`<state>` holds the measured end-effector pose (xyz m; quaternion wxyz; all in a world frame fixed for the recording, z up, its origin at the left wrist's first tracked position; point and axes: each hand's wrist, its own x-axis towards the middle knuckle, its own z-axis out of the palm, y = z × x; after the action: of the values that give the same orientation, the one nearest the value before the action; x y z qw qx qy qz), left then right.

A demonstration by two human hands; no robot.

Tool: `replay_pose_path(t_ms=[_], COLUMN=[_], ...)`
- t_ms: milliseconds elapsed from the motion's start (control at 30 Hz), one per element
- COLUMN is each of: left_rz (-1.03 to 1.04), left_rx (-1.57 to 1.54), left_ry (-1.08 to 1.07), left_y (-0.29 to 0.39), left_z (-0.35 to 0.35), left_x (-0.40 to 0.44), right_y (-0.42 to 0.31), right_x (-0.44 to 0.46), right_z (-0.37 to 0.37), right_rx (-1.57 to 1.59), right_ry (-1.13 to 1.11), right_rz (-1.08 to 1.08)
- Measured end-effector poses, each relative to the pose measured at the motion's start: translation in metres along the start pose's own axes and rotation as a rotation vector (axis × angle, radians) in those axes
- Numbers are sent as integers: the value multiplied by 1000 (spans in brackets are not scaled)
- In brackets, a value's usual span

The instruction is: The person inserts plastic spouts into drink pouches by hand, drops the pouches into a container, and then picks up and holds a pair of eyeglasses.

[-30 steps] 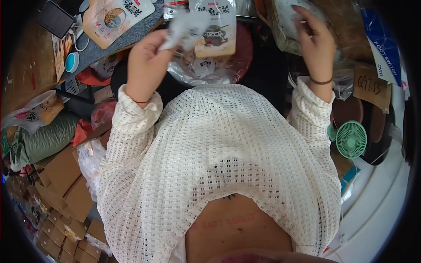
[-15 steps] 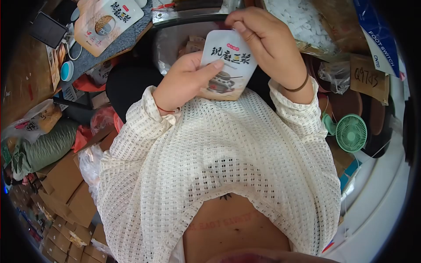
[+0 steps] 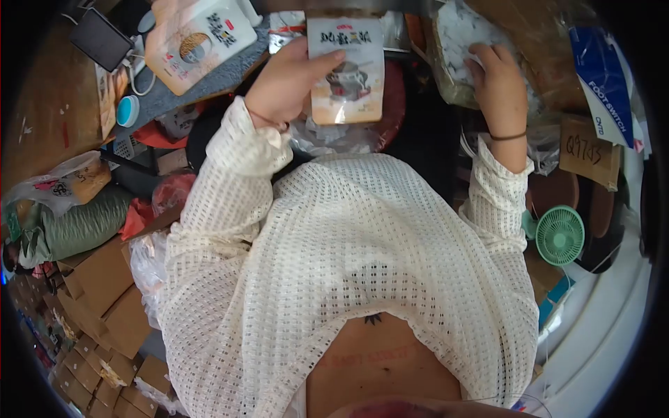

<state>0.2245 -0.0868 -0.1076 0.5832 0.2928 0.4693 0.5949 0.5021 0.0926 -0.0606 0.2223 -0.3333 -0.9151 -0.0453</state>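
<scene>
My left hand [image 3: 282, 80] holds a printed white and beige pouch [image 3: 348, 83] by its left side, thumb across its front. The pouch is upright, front towards me, over a red container [image 3: 394, 108] with clear plastic in it. At the upper right, my right hand [image 3: 500, 83] is at a clear-lined container [image 3: 449, 87] of small white pieces [image 3: 460, 35]. Its fingers are bent and a little apart over the pieces, with nothing visible between them.
Another printed pouch [image 3: 198, 43] lies on the grey work surface [image 3: 233, 73] at upper left, near a black device [image 3: 101, 38]. A green fan [image 3: 559, 235] and a marked cardboard piece [image 3: 589, 152] are at right. Cardboard boxes [image 3: 101, 279] fill the lower left.
Since half a second ago, my right hand has left the pouch and moved right to the white pieces. My left hand has carried the pouch up and slightly left.
</scene>
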Motion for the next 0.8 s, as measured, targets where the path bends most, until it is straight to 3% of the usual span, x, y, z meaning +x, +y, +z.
replay_pose_path(t_ms=[67, 100, 133, 200, 267, 533, 567, 667, 700, 767, 800], left_rz=[391, 568, 778, 653, 523, 637, 736, 518, 609, 314, 172], left_rx=[385, 703, 1221, 1726, 1935, 1693, 1678, 1163, 948, 623, 461], left_ry=[429, 643, 826, 858, 654, 549, 568, 706, 634, 504, 438], left_y=[-7, 4, 18, 20, -6, 8, 6, 15, 17, 11, 9], left_z=[-19, -29, -39, -56, -63, -64, -72, -54, -45, -32, -25], left_x=[-6, -12, -22, -39, -54, -79, -75, -80, -78, -78, -76], right_y=[2, 4, 5, 0, -4, 23, 23, 9, 5, -7, -20], right_x=[0, 0, -2, 3, 8, 14, 14, 12, 9, 2, 0], right_z=[-3, -6, -10, -12, -13, -4, -4, -9, -10, -12, -14], right_rx=[58, 70, 81, 85, 64, 186, 172, 201, 228, 275, 383], right_ry=[-16, -16, -15, -34, -90, -144, -100, 107, 145, 217, 137], right_rz=[-14, -27, -42, -30, 26, -16, -23, 65, 93, 152, 206])
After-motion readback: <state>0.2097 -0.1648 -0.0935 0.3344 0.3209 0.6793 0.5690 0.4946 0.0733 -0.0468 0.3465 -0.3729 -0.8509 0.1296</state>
